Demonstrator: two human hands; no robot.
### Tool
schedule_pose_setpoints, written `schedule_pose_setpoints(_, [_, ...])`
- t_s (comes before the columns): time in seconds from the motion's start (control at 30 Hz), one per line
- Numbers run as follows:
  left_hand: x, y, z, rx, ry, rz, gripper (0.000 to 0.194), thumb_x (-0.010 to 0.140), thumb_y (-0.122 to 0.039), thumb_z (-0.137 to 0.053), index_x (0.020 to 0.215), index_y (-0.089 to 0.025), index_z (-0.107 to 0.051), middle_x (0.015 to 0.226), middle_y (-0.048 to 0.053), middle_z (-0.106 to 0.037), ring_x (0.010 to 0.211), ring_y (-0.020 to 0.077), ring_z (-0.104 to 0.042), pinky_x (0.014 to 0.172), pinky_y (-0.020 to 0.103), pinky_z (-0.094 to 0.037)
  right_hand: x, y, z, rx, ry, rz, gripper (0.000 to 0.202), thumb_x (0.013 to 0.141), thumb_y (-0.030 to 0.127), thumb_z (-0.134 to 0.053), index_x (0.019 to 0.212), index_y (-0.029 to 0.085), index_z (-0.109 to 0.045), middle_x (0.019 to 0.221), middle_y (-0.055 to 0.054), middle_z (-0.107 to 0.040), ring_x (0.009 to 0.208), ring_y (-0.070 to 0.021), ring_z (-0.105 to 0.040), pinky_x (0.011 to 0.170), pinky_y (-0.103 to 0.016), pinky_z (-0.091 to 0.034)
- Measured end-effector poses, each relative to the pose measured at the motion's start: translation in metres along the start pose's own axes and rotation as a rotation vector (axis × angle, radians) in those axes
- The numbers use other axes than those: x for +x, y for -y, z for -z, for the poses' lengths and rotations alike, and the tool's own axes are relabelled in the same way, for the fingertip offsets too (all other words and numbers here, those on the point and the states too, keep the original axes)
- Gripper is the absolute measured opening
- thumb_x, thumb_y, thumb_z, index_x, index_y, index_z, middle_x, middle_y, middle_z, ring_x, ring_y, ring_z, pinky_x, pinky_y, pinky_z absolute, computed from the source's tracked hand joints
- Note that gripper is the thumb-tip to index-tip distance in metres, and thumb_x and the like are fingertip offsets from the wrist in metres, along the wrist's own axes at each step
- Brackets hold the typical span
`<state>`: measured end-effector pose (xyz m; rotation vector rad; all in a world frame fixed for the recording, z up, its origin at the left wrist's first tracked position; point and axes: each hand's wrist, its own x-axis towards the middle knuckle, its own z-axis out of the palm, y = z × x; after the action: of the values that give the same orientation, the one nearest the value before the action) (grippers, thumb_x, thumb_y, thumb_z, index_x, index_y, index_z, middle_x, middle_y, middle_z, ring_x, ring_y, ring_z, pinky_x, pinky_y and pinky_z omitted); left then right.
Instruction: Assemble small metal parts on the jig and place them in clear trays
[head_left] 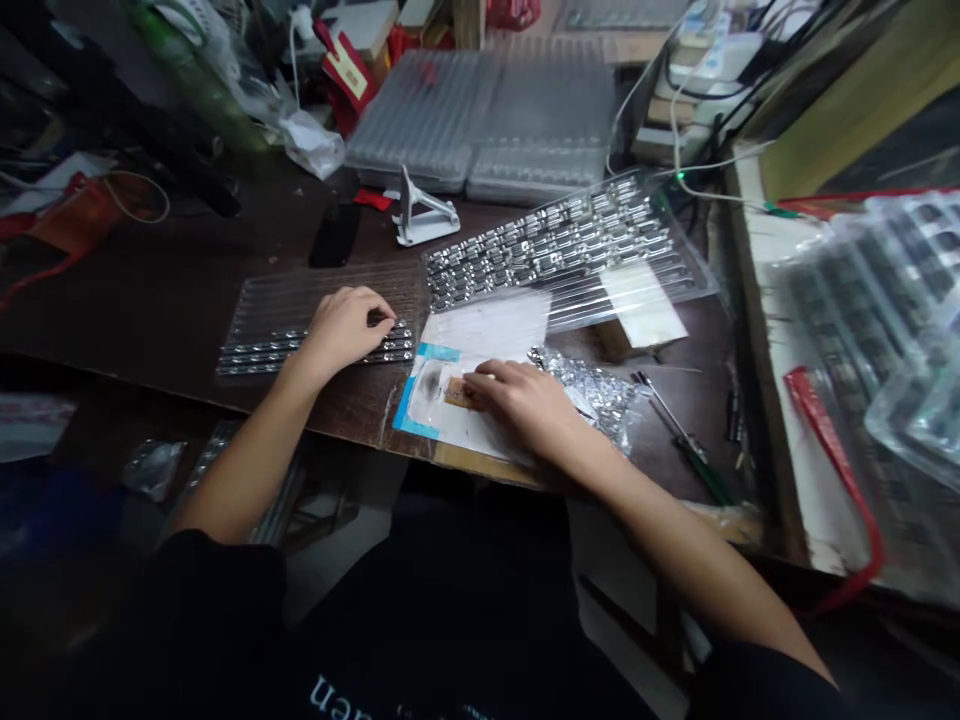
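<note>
My left hand (346, 328) is over the right part of a clear ribbed tray (262, 300), thumb and forefinger pinched together beside its rows of shiny metal parts; anything between the fingertips is too small to make out. My right hand (525, 400) has its fingers closed on a small brown block (457, 392), which lies on a white sheet (487, 335) edged with blue tape (405, 405). Behind the sheet, a second clear tray (547, 245) is partly filled with shiny metal parts. A bag of small shiny pieces (600, 395) lies just right of my right hand.
A screwdriver (701, 465) and a box with a white top (645, 305) are on the right. Behind are a phone (334, 235), a white stand (426, 218) and stacked clear trays (540, 110). More trays (885, 300) and a red strap (840, 470) lie far right.
</note>
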<state>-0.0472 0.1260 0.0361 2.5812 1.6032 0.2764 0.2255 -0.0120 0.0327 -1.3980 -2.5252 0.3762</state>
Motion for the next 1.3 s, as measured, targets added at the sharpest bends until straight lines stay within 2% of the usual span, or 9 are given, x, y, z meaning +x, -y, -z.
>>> schedule_pose_setpoints(0.17, [0.0, -0.009, 0.013, 0.1, 0.029, -0.019, 0.02, 0.085, -0.03, -0.057, 0.092, -0.023, -0.074, 0.108, 0.008, -0.074, 0.103, 0.0307, -0.063, 0.096, 0.046, -0.046, -0.015, -0.023, 0.015, -0.105, -0.02, -0.286, 0.023, 0.098, 0.027, -0.054, 0.099, 0.015, -0.073, 0.098, -0.012, -0.072, 0.088, -0.0246, -0.062, 0.073, -0.035, -0.038])
schedule_pose_setpoints(0.27, [0.004, -0.029, 0.018, 0.058, -0.002, -0.06, 0.022, 0.088, -0.032, -0.055, 0.095, -0.024, -0.074, 0.108, 0.007, -0.074, 0.104, 0.0296, -0.063, 0.096, 0.044, -0.046, -0.02, -0.025, 0.017, -0.109, 0.037, -0.278, 0.019, 0.094, 0.03, -0.06, 0.095, 0.015, -0.073, 0.098, -0.012, -0.072, 0.089, -0.0253, -0.063, 0.073, -0.035, -0.038])
schedule_pose_setpoints(0.4, [0.021, -0.061, 0.018, -0.054, -0.007, -0.149, 0.019, 0.089, -0.032, -0.059, 0.094, -0.024, -0.075, 0.107, 0.006, -0.074, 0.103, 0.0288, -0.063, 0.097, 0.044, -0.045, -0.021, -0.02, 0.017, -0.106, 0.079, -0.237, 0.016, 0.093, 0.02, -0.057, 0.093, 0.015, -0.073, 0.094, -0.011, -0.072, 0.086, -0.0231, -0.064, 0.072, -0.034, -0.039])
schedule_pose_setpoints(0.7, [0.1, -0.167, -0.022, -0.33, -0.131, -0.442, 0.016, 0.086, -0.018, -0.066, 0.098, -0.02, -0.075, 0.104, 0.006, -0.071, 0.103, 0.0248, -0.06, 0.1, 0.042, -0.044, -0.021, -0.027, 0.015, 0.034, 0.065, -0.274, 0.018, 0.094, 0.014, -0.056, 0.096, 0.016, -0.074, 0.096, -0.01, -0.074, 0.083, -0.0192, -0.067, 0.07, -0.03, -0.039])
schedule_pose_setpoints(0.8, [0.121, -0.201, -0.039, -0.365, -0.208, -0.467, 0.01, 0.081, -0.019, -0.073, 0.091, -0.016, -0.074, 0.101, 0.009, -0.068, 0.106, 0.0283, -0.058, 0.101, 0.045, -0.044, -0.021, -0.03, 0.015, 0.122, 0.051, -0.262, 0.016, 0.095, 0.018, -0.058, 0.099, 0.017, -0.074, 0.099, -0.009, -0.074, 0.085, -0.0176, -0.067, 0.072, -0.028, -0.041])
schedule_pose_setpoints(0.9, [0.132, -0.218, -0.046, -0.4, -0.22, -0.436, 0.009, 0.076, -0.016, -0.078, 0.075, -0.015, -0.069, 0.098, 0.011, -0.066, 0.111, 0.0321, -0.057, 0.103, 0.047, -0.043, -0.021, -0.033, 0.015, 0.169, 0.024, -0.242, 0.016, 0.095, 0.018, -0.059, 0.097, 0.017, -0.074, 0.098, -0.008, -0.073, 0.086, -0.0169, -0.066, 0.074, -0.028, -0.044])
schedule_pose_setpoints(1.07, [0.106, -0.203, -0.025, -0.535, -0.162, -0.439, 0.007, 0.081, -0.013, -0.072, 0.085, -0.016, -0.067, 0.092, 0.005, -0.068, 0.095, 0.0251, -0.065, 0.094, 0.043, -0.05, -0.021, -0.034, 0.014, 0.218, 0.011, -0.239, 0.011, 0.092, 0.02, -0.064, 0.092, 0.018, -0.075, 0.094, -0.007, -0.075, 0.085, -0.0181, -0.068, 0.074, -0.029, -0.046])
schedule_pose_setpoints(1.2, [0.045, -0.164, 0.002, -0.639, -0.073, -0.372, 0.01, 0.086, -0.016, -0.066, 0.095, -0.018, -0.068, 0.094, 0.003, -0.071, 0.085, 0.0172, -0.066, 0.084, 0.032, -0.053, -0.02, -0.034, 0.011, 0.298, -0.062, -0.274, 0.009, 0.09, 0.023, -0.067, 0.089, 0.019, -0.076, 0.09, -0.006, -0.077, 0.081, -0.0192, -0.069, 0.073, -0.03, -0.048])
schedule_pose_setpoints(1.3, [-0.005, -0.133, 0.005, -0.652, -0.089, -0.229, 0.014, 0.088, -0.014, -0.062, 0.099, -0.018, -0.068, 0.097, 0.003, -0.072, 0.085, 0.016, -0.066, 0.081, 0.029, -0.052, -0.019, -0.034, 0.009, 0.339, -0.15, -0.305, 0.014, 0.092, 0.022, -0.062, 0.092, 0.019, -0.076, 0.09, -0.006, -0.078, 0.08, -0.02, -0.071, 0.073, -0.031, -0.049])
